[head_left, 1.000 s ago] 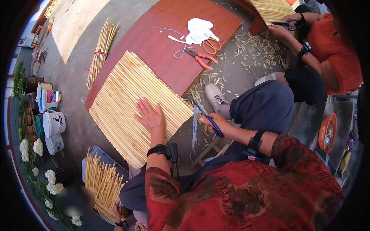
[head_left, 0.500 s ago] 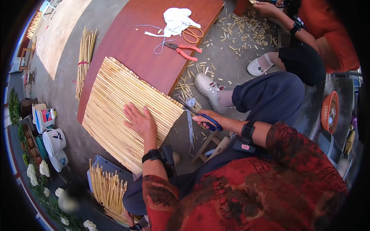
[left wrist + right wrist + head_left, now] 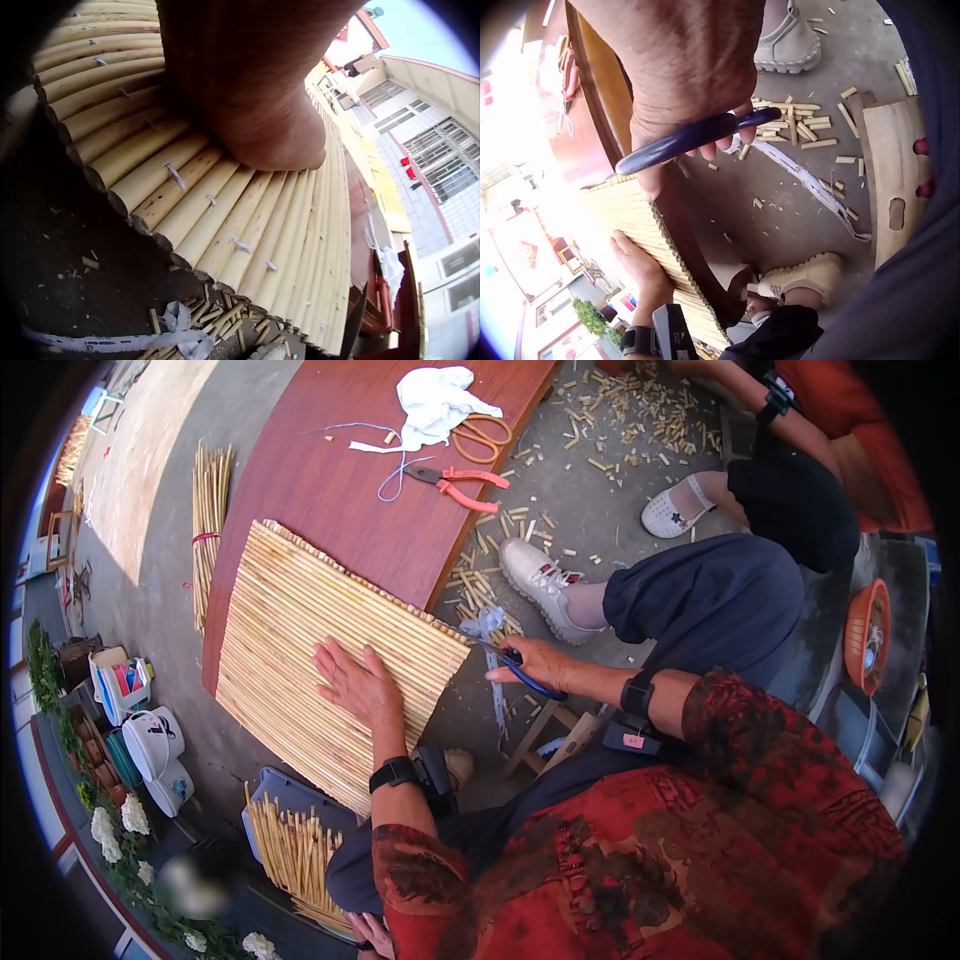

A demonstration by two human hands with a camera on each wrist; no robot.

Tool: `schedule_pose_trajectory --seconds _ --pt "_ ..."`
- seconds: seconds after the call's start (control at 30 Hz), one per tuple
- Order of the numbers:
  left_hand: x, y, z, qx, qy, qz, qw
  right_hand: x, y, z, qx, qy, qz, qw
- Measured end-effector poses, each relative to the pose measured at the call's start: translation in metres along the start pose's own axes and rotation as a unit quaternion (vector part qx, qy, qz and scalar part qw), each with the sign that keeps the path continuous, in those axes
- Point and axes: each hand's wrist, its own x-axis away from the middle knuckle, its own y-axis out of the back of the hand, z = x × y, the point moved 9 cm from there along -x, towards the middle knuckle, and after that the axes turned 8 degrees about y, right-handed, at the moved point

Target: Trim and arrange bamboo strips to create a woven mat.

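A mat of pale straight stalks (image 3: 290, 610), tied side by side with thread, lies partly on a red-brown table (image 3: 330, 490) and juts past its near edge. My left hand (image 3: 358, 685) rests flat on the mat with fingers spread. In my right hand (image 3: 540, 665) is a pair of scissors with dark blue handles (image 3: 679, 142). Its blades reach the mat's right corner, where the stalk ends line up. Cut ends and small thread stitches (image 3: 176, 176) show along the mat in the left wrist view.
Red-handled pliers (image 3: 470, 482), a white cloth (image 3: 435, 405) and orange-handled scissors (image 3: 482, 440) lie on the table. Offcuts (image 3: 640, 410) litter the floor. Stalks (image 3: 295, 850) fill a grey bin at lower left; a wooden stool (image 3: 570, 745) stands by my knees. Another person sits at upper right.
My right hand and the scissors have come in closer to the mat's right corner. The left hand has stayed flat on the mat. The head view has shifted a little.
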Motion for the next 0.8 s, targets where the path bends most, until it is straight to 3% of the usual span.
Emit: schedule_pose_trajectory --seconds 0.1,0.17,0.23,0.3,0.43,0.5,0.57,0.67,0.8 --pt "0.001 0.000 -0.002 0.005 -0.001 0.011 1.000 -0.002 -0.008 -0.004 -0.009 0.009 0.028 1.000" --pt "0.000 0.001 0.001 0.007 0.005 0.001 1.000 -0.004 -0.011 -0.010 -0.109 -0.033 0.033 0.993" --pt "0.001 0.003 0.001 0.022 0.003 -0.012 1.000 -0.003 -0.020 -0.018 -0.219 -0.086 0.087 0.968" --pt "0.001 0.006 0.002 0.035 0.008 -0.008 0.999 0.003 -0.012 -0.012 -0.183 -0.086 0.063 0.977" --pt "0.000 0.001 0.006 0.056 0.021 -0.019 0.998 0.009 0.009 -0.020 -0.232 -0.122 -0.040 0.964" --pt "-0.002 -0.001 0.007 0.072 0.037 0.021 0.996 0.005 0.013 -0.015 -0.224 -0.121 -0.041 0.966" --pt "-0.003 -0.002 0.009 0.107 0.041 0.042 0.993 0.009 0.023 -0.016 -0.211 -0.133 -0.104 0.963" --pt "-0.004 0.001 0.009 0.143 0.046 0.083 0.985 0.009 0.021 -0.020 -0.171 -0.113 -0.082 0.975" --pt "0.022 0.004 -0.003 0.111 -0.017 0.040 0.993 0.017 0.023 -0.008 -0.155 -0.128 -0.086 0.976"
